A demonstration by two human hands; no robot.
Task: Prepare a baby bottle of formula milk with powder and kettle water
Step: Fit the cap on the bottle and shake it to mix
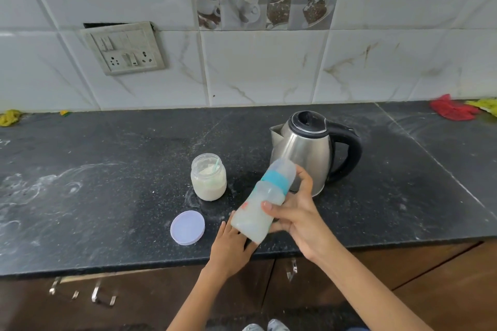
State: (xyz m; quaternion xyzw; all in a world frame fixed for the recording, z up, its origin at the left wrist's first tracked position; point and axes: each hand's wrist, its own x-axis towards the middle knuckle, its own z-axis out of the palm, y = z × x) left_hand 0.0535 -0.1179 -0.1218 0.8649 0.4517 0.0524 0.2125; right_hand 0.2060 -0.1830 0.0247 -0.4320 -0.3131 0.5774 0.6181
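A baby bottle (262,203) with a teal collar and clear cap holds cloudy white milk. It is tilted, top pointing up and right, above the black counter (107,196). My right hand (298,212) grips its middle. My left hand (231,242) cups its base from below. An open clear jar of white powder (208,179) with a scoop inside stands to the left. Its lilac lid (187,227) lies flat near the front edge. A steel kettle (309,153) with a black handle stands behind the bottle, lid closed.
A switch and socket plate (123,48) hangs on the tiled wall. Red and yellow cloths (454,110) lie at the counter's far right, another yellow cloth (9,117) at the far left. Powder smears mark the counter's left side. Wooden drawers with metal handles (102,295) sit below.
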